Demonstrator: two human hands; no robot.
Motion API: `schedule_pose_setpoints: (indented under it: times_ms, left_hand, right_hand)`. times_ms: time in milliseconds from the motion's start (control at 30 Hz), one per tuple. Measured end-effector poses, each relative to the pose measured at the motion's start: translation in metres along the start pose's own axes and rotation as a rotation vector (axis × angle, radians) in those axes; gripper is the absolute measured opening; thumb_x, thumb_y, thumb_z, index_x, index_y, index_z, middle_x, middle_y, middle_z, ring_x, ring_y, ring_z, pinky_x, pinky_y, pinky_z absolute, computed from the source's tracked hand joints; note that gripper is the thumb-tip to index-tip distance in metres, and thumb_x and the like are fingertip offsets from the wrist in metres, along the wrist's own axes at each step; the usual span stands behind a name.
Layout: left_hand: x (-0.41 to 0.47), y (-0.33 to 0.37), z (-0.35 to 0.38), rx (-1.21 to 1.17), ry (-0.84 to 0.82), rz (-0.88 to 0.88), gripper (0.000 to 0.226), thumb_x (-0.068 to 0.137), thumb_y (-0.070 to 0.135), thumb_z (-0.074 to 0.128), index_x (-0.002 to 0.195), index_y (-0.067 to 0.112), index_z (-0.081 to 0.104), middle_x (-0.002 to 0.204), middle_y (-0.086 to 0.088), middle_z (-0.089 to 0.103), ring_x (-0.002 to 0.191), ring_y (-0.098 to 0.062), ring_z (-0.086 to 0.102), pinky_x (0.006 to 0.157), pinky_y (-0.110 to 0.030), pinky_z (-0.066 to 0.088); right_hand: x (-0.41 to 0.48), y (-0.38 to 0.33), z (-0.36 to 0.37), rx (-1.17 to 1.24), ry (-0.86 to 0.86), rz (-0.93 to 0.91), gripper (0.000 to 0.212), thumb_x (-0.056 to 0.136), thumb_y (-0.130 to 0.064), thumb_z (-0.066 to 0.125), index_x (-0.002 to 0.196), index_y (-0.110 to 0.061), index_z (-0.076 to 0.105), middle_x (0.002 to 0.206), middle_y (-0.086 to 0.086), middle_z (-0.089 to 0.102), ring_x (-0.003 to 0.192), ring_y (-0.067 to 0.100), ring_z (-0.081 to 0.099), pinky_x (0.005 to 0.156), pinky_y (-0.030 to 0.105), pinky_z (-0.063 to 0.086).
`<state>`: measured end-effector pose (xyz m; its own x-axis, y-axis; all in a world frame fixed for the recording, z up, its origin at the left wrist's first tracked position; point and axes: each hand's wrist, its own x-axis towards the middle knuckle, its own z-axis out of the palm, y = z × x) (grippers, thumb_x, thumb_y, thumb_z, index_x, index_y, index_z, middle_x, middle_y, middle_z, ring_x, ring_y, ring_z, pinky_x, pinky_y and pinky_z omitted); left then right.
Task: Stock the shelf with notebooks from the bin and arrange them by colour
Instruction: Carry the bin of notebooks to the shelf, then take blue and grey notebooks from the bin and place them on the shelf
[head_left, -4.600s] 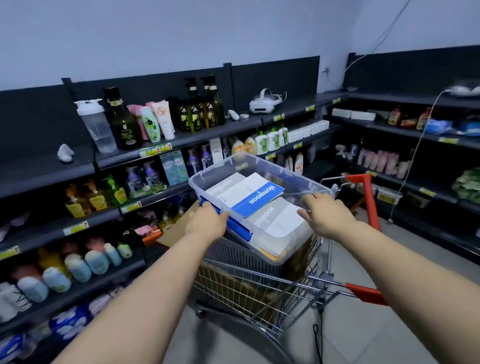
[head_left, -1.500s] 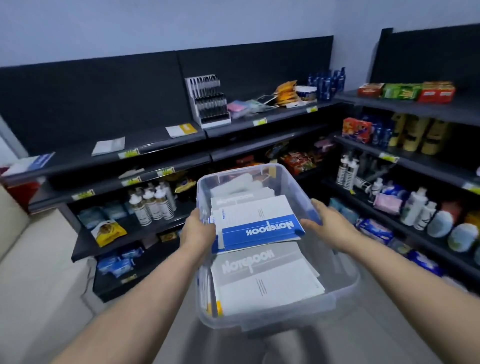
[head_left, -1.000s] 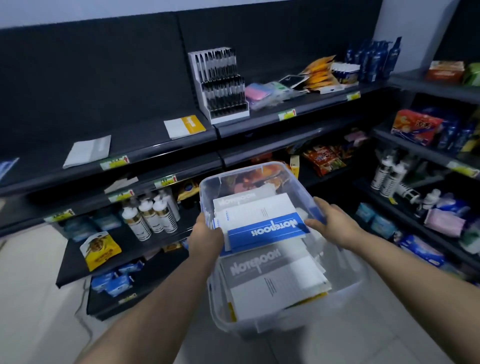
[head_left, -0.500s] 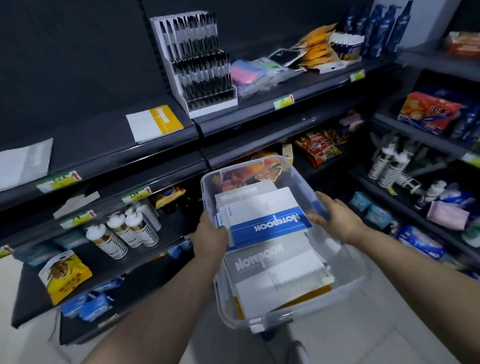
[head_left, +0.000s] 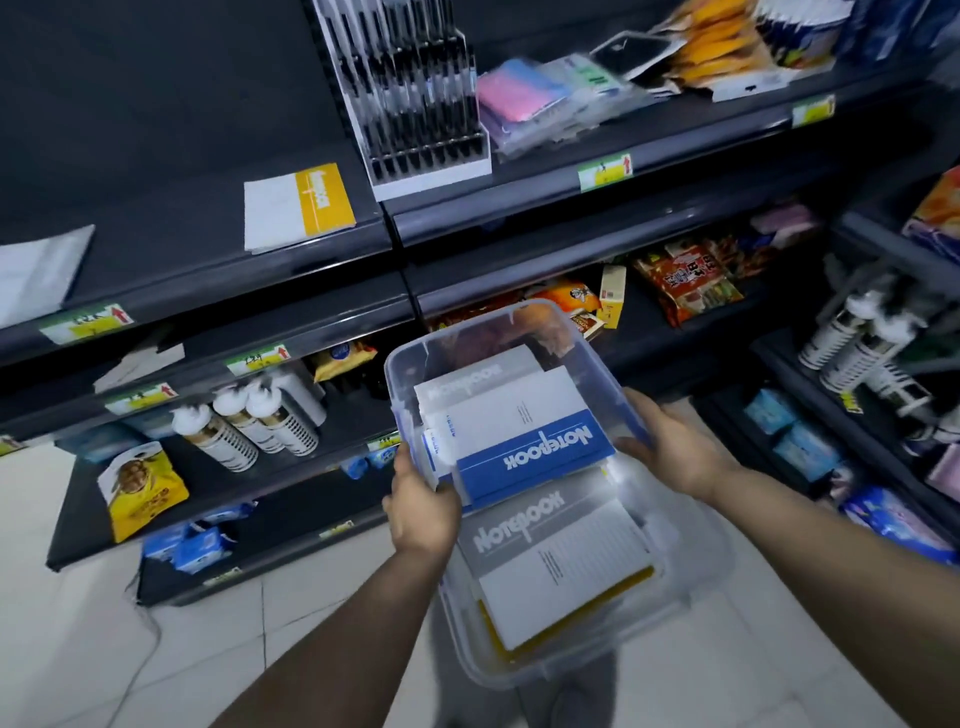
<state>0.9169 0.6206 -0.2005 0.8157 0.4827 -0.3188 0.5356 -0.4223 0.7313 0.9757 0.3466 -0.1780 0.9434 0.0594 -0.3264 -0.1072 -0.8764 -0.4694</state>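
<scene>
Nearest, above the floor tiles (head_left: 104, 649): clear bin (head_left: 702, 564) held up by both sides | left hand (head_left: 421, 512) curled over its left rim, right hand (head_left: 675, 452) clasping its right rim | inside: grey notebook (head_left: 550, 551) near, blue notebook (head_left: 530, 452) overlapping it beyond | farther left, upper shelf (head_left: 171, 254): yellow notebook (head_left: 298, 208) lying flat, pen rack (head_left: 415, 93) just to its right.
</scene>
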Motion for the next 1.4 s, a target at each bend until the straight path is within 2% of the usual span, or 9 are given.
schedule_pose_setpoints:
  times_ms: [167, 267, 400, 500, 600, 867, 967, 1133, 1400]
  left_hand:
    - [-0.005, 0.001, -0.002, 0.061, -0.042, 0.01, 0.078, 0.083, 0.024, 0.058, 0.15, 0.019, 0.019, 0.139, -0.016, 0.05, 0.121, -0.041, 0.051, 0.098, -0.05, 0.046]
    - [-0.003, 0.004, -0.006, 0.097, -0.052, 0.011, 0.074, 0.086, 0.017, 0.06, 0.15, 0.014, 0.022, 0.144, -0.016, 0.045, 0.125, -0.04, 0.048, 0.1, -0.048, 0.045]
    - [-0.001, 0.011, -0.016, 0.236, -0.03, 0.043, 0.067, 0.085, 0.012, 0.055, 0.147, 0.013, 0.03, 0.146, -0.014, 0.036, 0.128, -0.04, 0.037, 0.102, -0.043, 0.039]
    - [0.007, 0.022, -0.029, 0.358, 0.005, 0.187, 0.061, 0.086, 0.008, 0.053, 0.144, 0.013, 0.036, 0.151, -0.009, 0.032, 0.133, -0.036, 0.028, 0.104, -0.042, 0.033]
    - [0.025, 0.035, -0.043, 0.401, -0.006, 0.38, 0.048, 0.089, 0.005, 0.049, 0.136, 0.016, 0.05, 0.144, -0.005, 0.045, 0.132, -0.03, 0.031, 0.099, -0.034, 0.034]
    - [0.093, 0.071, -0.076, 0.442, -0.155, 0.763, 0.037, 0.09, 0.003, 0.045, 0.119, 0.017, 0.065, 0.117, -0.003, 0.066, 0.113, -0.023, 0.054, 0.081, -0.033, 0.05]
    - [0.121, 0.075, -0.077, 0.522, -0.278, 0.881, 0.037, 0.089, 0.009, 0.048, 0.12, 0.022, 0.064, 0.116, -0.002, 0.067, 0.109, -0.023, 0.059, 0.083, -0.032, 0.049]
    - [0.152, 0.076, -0.07, 0.606, -0.443, 0.992, 0.039, 0.092, 0.019, 0.054, 0.131, 0.025, 0.057, 0.126, 0.003, 0.064, 0.117, -0.019, 0.058, 0.098, -0.033, 0.046]
    - [0.151, 0.083, -0.027, 0.939, -0.703, 0.96, 0.04, 0.095, 0.023, 0.051, 0.134, 0.014, 0.048, 0.132, -0.01, 0.057, 0.119, -0.03, 0.054, 0.09, -0.038, 0.05]
  right_hand:
    - [-0.001, 0.002, 0.009, -0.018, 0.033, 0.052, 0.069, 0.093, -0.04, 0.054, 0.15, -0.03, 0.014, 0.135, 0.014, 0.047, 0.119, 0.033, 0.051, 0.094, 0.041, 0.046]
    - [-0.006, -0.007, 0.012, -0.19, 0.049, 0.079, 0.071, 0.095, -0.044, 0.048, 0.151, -0.026, 0.009, 0.14, 0.014, 0.039, 0.126, 0.032, 0.042, 0.098, 0.043, 0.042]
    - [-0.021, -0.025, 0.014, -0.287, 0.225, -0.035, 0.061, 0.094, -0.036, 0.051, 0.146, -0.02, 0.024, 0.142, 0.008, 0.032, 0.131, 0.026, 0.032, 0.102, 0.04, 0.034]
    - [-0.029, -0.037, 0.021, -0.308, 0.293, -0.132, 0.054, 0.094, -0.028, 0.051, 0.144, -0.024, 0.032, 0.144, 0.003, 0.034, 0.132, 0.022, 0.03, 0.104, 0.036, 0.032]
    - [-0.036, -0.048, 0.032, -0.301, 0.296, -0.132, 0.049, 0.095, -0.024, 0.049, 0.142, -0.027, 0.038, 0.14, -0.001, 0.039, 0.131, 0.021, 0.034, 0.103, 0.034, 0.033]
    - [-0.034, -0.086, 0.077, -0.228, 0.209, 0.198, 0.049, 0.095, -0.033, 0.046, 0.143, -0.027, 0.039, 0.145, 0.002, 0.039, 0.136, 0.024, 0.032, 0.106, 0.036, 0.029]
    - [-0.04, -0.103, 0.096, -0.187, 0.228, 0.346, 0.05, 0.094, -0.033, 0.047, 0.143, -0.028, 0.037, 0.142, 0.002, 0.042, 0.132, 0.025, 0.036, 0.104, 0.037, 0.034]
    - [-0.061, -0.127, 0.116, -0.151, 0.259, 0.558, 0.048, 0.095, -0.035, 0.046, 0.143, -0.027, 0.038, 0.139, 0.004, 0.044, 0.13, 0.026, 0.038, 0.102, 0.036, 0.038]
    - [-0.072, -0.139, 0.127, -0.156, 0.25, 0.64, 0.049, 0.096, -0.037, 0.046, 0.143, -0.025, 0.037, 0.141, 0.003, 0.043, 0.13, 0.025, 0.039, 0.101, 0.037, 0.039]
